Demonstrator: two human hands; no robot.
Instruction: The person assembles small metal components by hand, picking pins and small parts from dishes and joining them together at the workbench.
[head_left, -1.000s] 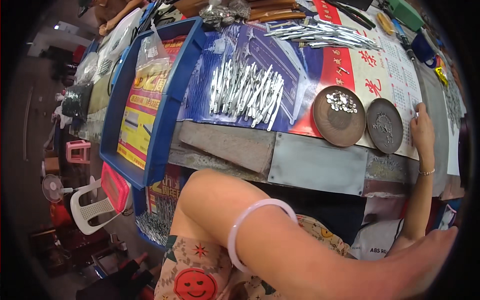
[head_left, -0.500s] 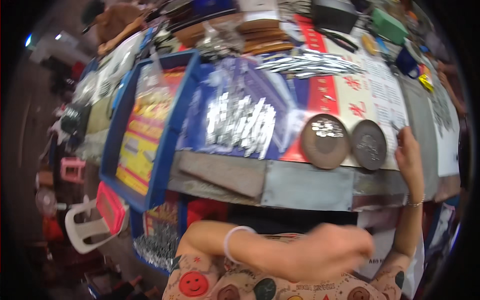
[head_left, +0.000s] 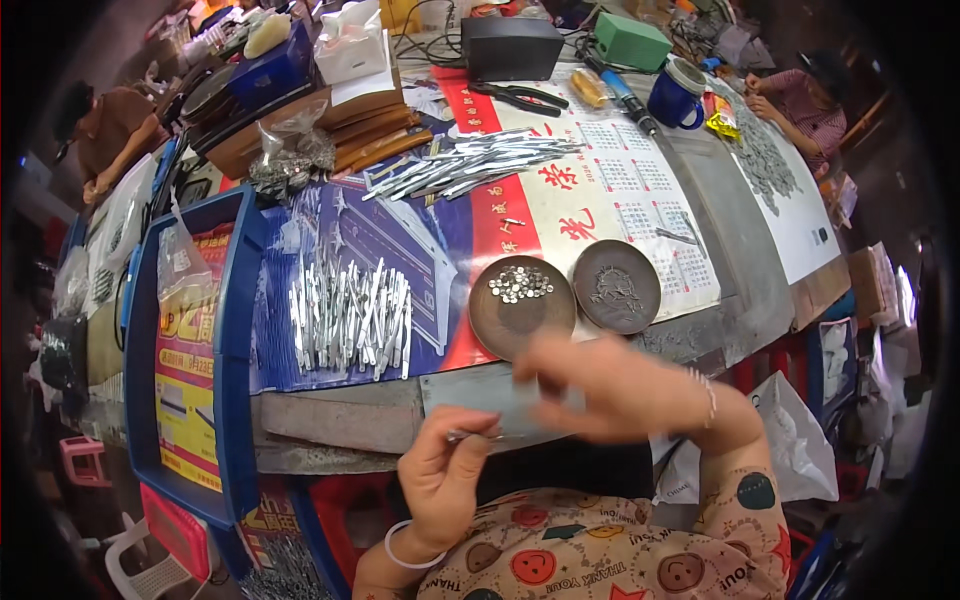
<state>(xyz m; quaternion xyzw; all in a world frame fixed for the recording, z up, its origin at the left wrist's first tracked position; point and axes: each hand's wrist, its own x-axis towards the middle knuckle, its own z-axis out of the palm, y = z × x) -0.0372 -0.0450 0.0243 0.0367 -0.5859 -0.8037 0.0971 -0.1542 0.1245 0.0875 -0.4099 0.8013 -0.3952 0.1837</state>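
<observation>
My left hand (head_left: 446, 470) is raised at the table's front edge, its thumb and fingers pinched on a small thin metal piece (head_left: 474, 434). My right hand (head_left: 615, 385) is smeared by motion over the front edge, just below the two round dishes; its fingers are too blurred to read. The left brown dish (head_left: 508, 331) holds several small shiny round pieces (head_left: 520, 284). In the right brown dish (head_left: 645, 270) lies a heap of tiny grey pieces (head_left: 614, 287). A bundle of flat metal strips (head_left: 352, 318) lies left of the dishes, and a second pile of strips (head_left: 470, 162) lies farther back.
A blue tray (head_left: 238, 390) stands at left. A grey metal plate (head_left: 465, 388) lies at the front edge beside a worn board (head_left: 335, 424). Pliers (head_left: 520, 97), a blue mug (head_left: 678, 95) and a green box (head_left: 632, 42) are at the back. Two other people sit farther off.
My view has turned rightward. The left hand has come up to the table edge with its piece, and the right hand has moved from the table's right side in toward it.
</observation>
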